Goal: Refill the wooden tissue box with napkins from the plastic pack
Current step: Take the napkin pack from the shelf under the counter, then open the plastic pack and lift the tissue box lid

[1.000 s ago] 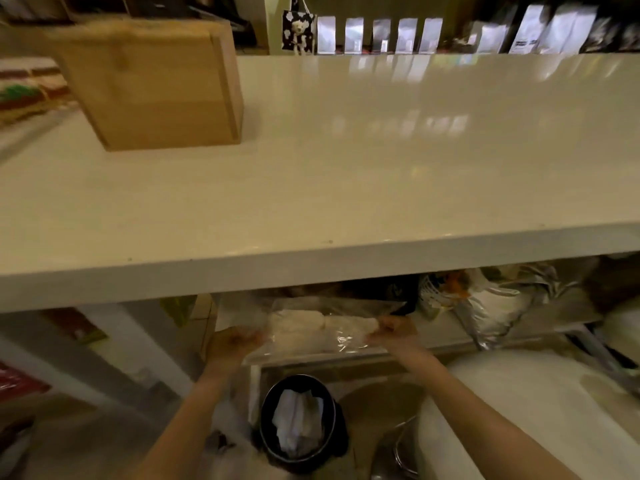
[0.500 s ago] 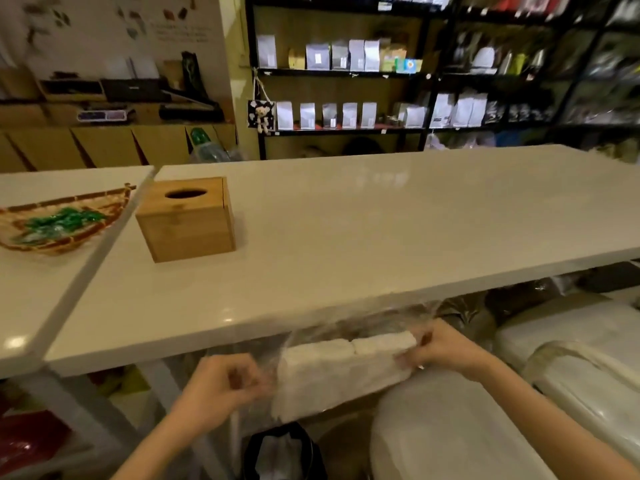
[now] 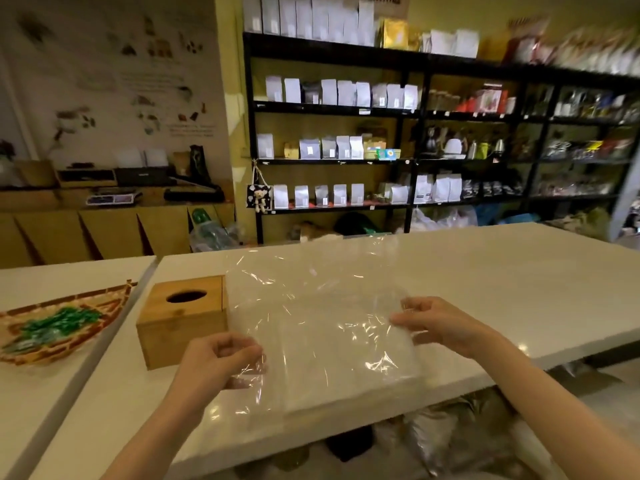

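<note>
Right now the person holds a clear, crinkly plastic pack [image 3: 322, 327] of white paper napkins [image 3: 349, 365] over the near part of the long white table [image 3: 485, 292], one hand at each side. The left hand [image 3: 218, 365] is curled shut on the pack's left edge, fingers pinching the loose film. The right hand [image 3: 440, 323] grips the right edge, thumb and fingers closed on the plastic. The stack of napkins sits low in the pack, toward its near end, while the empty upper part of the film stands up and catches the light. I cannot tell whether the pack's underside rests on the table or hangs just above it.

Just to the left of the pack stands the square wooden tissue box [image 3: 183, 320] with an oval slot in its lid, upright on the same table; the film partly overlaps its right side from where I look. Further left, on the adjoining white table [image 3: 52, 393], lies a woven basket tray [image 3: 55, 330] holding green-wrapped items. Dark shelves [image 3: 408, 112] of white pouches line the back wall.
</note>
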`<state>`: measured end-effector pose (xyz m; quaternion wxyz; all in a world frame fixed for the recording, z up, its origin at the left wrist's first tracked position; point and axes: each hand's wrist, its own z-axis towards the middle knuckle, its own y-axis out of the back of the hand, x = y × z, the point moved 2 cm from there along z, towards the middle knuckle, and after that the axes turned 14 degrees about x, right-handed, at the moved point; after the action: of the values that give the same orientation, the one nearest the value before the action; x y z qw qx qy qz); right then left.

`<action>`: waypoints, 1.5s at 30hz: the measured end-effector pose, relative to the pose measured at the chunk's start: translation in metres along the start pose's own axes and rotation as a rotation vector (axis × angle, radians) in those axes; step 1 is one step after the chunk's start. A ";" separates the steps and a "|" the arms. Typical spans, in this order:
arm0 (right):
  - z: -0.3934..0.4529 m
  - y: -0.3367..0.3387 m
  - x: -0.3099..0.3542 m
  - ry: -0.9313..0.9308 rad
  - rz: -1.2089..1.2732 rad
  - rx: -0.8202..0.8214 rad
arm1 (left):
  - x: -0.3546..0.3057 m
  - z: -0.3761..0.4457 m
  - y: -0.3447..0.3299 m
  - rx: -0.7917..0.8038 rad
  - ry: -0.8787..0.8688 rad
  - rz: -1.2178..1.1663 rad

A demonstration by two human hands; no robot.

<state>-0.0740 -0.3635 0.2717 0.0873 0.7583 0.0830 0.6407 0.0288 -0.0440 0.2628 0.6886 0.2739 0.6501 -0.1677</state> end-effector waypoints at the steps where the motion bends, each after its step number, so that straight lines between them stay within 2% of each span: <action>1: 0.012 0.004 0.001 -0.007 -0.006 -0.019 | 0.003 0.011 0.000 -0.010 0.016 0.011; 6: 0.071 0.020 -0.010 -0.075 -0.030 -0.146 | 0.022 0.062 -0.004 -0.025 0.091 0.147; 9: 0.096 0.025 -0.017 -0.112 -0.055 -0.143 | 0.036 0.080 -0.003 -0.012 0.118 0.230; 14: 0.117 0.025 -0.035 -0.113 -0.146 -0.121 | 0.044 0.092 0.006 0.030 0.256 0.408; 16: 0.121 0.026 -0.039 -0.113 -0.199 -0.119 | 0.031 0.090 0.006 0.087 0.354 0.628; 18: 0.124 0.027 -0.041 -0.124 -0.223 -0.114 | 0.011 0.087 0.004 0.146 0.467 1.031; 19: 0.126 0.027 -0.041 -0.129 -0.221 -0.112 | -0.002 0.086 0.001 0.127 0.470 1.227; 21: 0.128 0.028 -0.041 -0.135 -0.225 -0.117 | -0.031 0.090 -0.010 0.046 0.321 1.443; 22: 0.128 0.028 -0.041 -0.140 -0.231 -0.121 | -0.042 0.097 -0.019 0.044 0.195 1.444; 24: 0.128 0.028 -0.041 -0.152 -0.237 -0.125 | -0.051 0.118 -0.041 0.180 -0.066 1.228; 25: 0.127 0.027 -0.040 -0.160 -0.238 -0.125 | -0.050 0.132 -0.053 0.284 -0.155 1.091; 27: 0.126 0.026 -0.037 -0.175 -0.237 -0.121 | -0.036 0.162 -0.075 0.467 -0.225 0.918; 30: 0.126 0.023 -0.033 -0.194 -0.218 -0.135 | -0.004 0.193 -0.094 0.598 -0.155 0.727; 34: 0.130 0.025 -0.033 -0.150 -0.114 -0.302 | 0.015 0.208 -0.097 0.607 0.088 0.323; 36: 0.133 0.023 -0.033 -0.132 -0.112 -0.365 | 0.018 0.208 -0.097 0.653 0.138 0.182; 40: 0.133 0.018 -0.033 -0.133 -0.191 -0.430 | 0.027 0.213 -0.096 0.673 0.173 0.144; 45: 0.128 0.017 -0.028 -0.018 -0.304 -0.491 | 0.031 0.215 -0.097 0.672 0.156 0.123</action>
<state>0.0474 -0.3898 0.2275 0.3641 0.6988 0.0374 0.6146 0.1480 -0.2454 0.2181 0.5170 0.5359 0.5915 -0.3093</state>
